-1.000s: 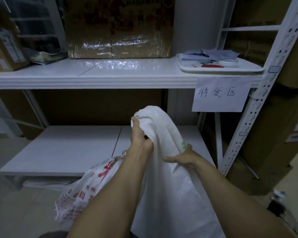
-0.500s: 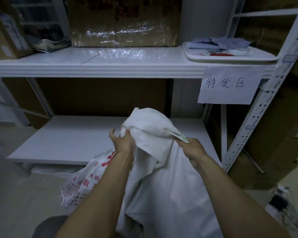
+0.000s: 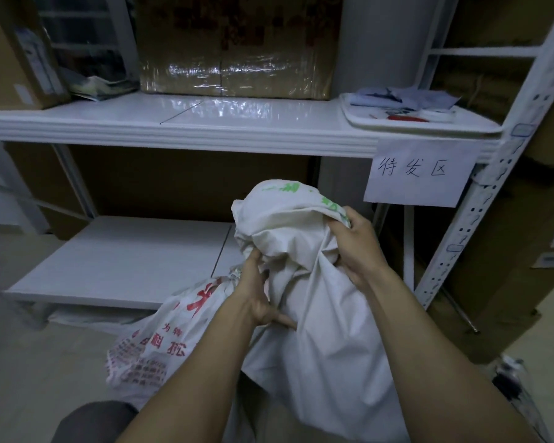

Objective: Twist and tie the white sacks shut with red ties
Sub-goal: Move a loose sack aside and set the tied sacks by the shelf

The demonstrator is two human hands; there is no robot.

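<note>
A plain white sack [image 3: 320, 340] stands in front of me, its top bunched into a loose bulge with green print. My left hand [image 3: 256, 295] pinches the gathered cloth low on the left of the bunch. My right hand [image 3: 355, 247] grips the folded top edge on the right. Behind the left arm lies a second white sack [image 3: 160, 343] with red print, its neck gathered. Something red, perhaps the red ties [image 3: 406, 118], lies on the white tray [image 3: 381, 126] on the upper shelf.
A white metal rack holds an upper shelf [image 3: 173, 129] and a low shelf [image 3: 125, 260]. A taped cardboard box [image 3: 234, 49] sits on the upper shelf. A paper label [image 3: 416, 172] hangs from its edge. Boxes stand to the right; a rack post [image 3: 480, 199] is close by.
My left hand dropped from the top of the sack to lower on the bunch. My right hand rose to grip the folded top edge. The sack's top is more bunched.
</note>
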